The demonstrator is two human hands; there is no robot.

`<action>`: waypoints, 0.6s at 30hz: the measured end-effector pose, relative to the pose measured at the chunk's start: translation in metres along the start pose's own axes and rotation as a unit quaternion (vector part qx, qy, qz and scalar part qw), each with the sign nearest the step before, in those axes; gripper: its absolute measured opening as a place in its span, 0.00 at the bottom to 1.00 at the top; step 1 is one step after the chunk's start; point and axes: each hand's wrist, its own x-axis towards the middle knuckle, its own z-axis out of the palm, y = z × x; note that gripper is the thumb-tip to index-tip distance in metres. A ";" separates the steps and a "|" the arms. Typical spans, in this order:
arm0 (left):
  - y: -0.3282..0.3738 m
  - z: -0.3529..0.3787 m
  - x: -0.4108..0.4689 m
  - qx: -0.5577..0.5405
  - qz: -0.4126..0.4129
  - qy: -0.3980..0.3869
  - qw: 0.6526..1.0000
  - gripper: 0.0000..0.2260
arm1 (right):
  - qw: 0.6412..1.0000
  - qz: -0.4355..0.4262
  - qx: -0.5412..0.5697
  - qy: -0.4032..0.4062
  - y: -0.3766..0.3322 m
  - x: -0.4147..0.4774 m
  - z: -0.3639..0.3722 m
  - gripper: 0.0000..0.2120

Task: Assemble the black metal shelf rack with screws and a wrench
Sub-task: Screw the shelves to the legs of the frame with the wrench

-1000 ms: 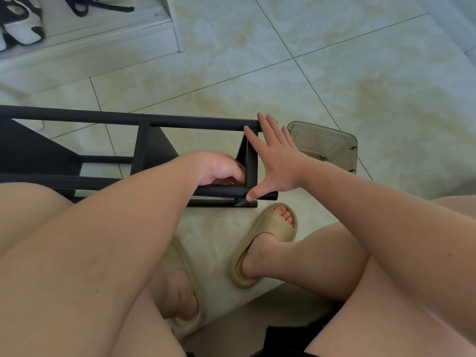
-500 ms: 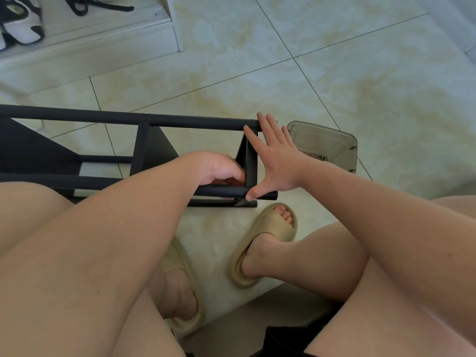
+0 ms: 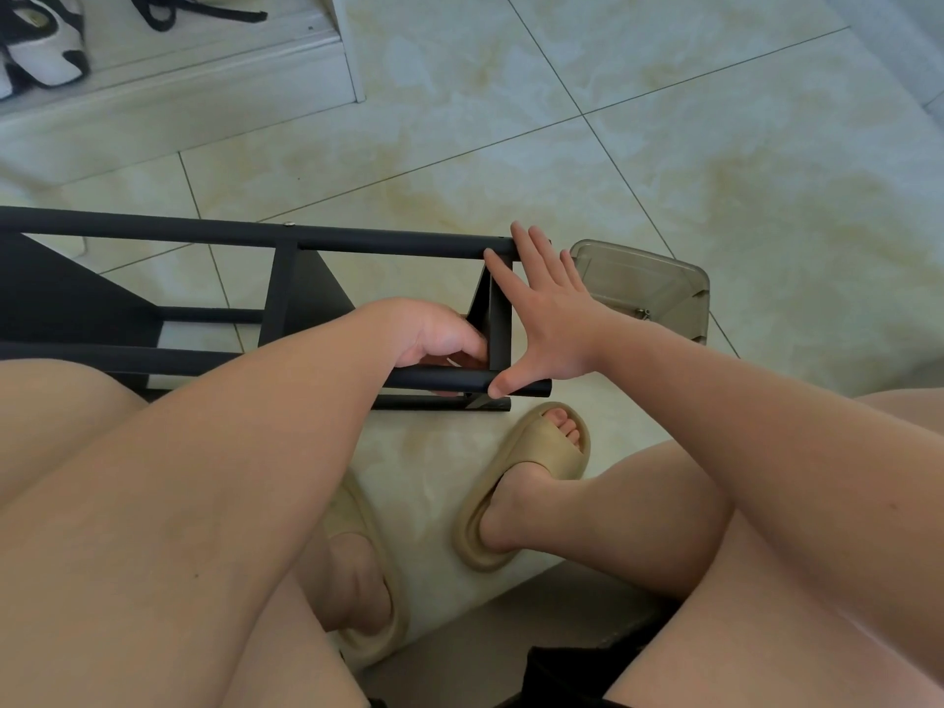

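Observation:
The black metal shelf rack (image 3: 357, 245) lies on its side on the tiled floor in front of my knees. My left hand (image 3: 434, 334) reaches inside the frame at its right end. Its fingers are curled round a thin silvery tool (image 3: 452, 362), seemingly the wrench, at the corner by the end upright. My right hand (image 3: 546, 319) is spread flat against the outside of that end. Its fingertips lie on the upper tube and its thumb on the lower tube. The fastener at the corner is hidden by my left hand.
A clear grey plastic box (image 3: 659, 270) holding a small screw (image 3: 644, 313) stands just right of the rack's end. My feet in beige slippers (image 3: 531, 467) rest below the rack. Shoes (image 3: 41, 43) lie on a raised ledge at the top left.

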 end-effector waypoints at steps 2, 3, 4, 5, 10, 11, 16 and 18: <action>0.000 -0.001 0.001 0.008 0.008 0.004 1.000 0.11 | 1.000 -0.001 0.002 0.000 0.000 0.000 0.000 0.71; -0.001 -0.001 0.001 0.006 0.012 0.006 1.000 0.11 | 1.000 -0.001 0.003 0.000 0.000 0.000 0.000 0.72; -0.001 -0.001 0.002 0.002 0.017 0.006 1.000 0.10 | 1.000 -0.001 0.004 0.000 0.000 0.000 0.000 0.72; -0.001 -0.002 0.002 -0.003 0.023 0.003 1.000 0.09 | 1.000 -0.001 0.004 0.000 0.000 0.000 0.000 0.72; -0.005 -0.006 0.005 -0.033 0.040 -0.018 0.999 0.10 | 1.000 0.000 0.002 -0.001 0.000 0.001 0.000 0.72; -0.006 -0.006 0.005 -0.036 0.037 -0.017 0.999 0.10 | 1.000 -0.001 0.001 -0.001 0.000 0.001 0.000 0.72; -0.001 -0.002 0.002 -0.003 -0.015 0.004 1.000 0.08 | 1.000 0.000 0.001 0.000 0.000 0.000 0.000 0.72; 0.001 0.000 0.002 0.026 -0.016 0.008 1.000 0.10 | 1.000 -0.001 0.001 0.001 0.000 0.000 0.000 0.72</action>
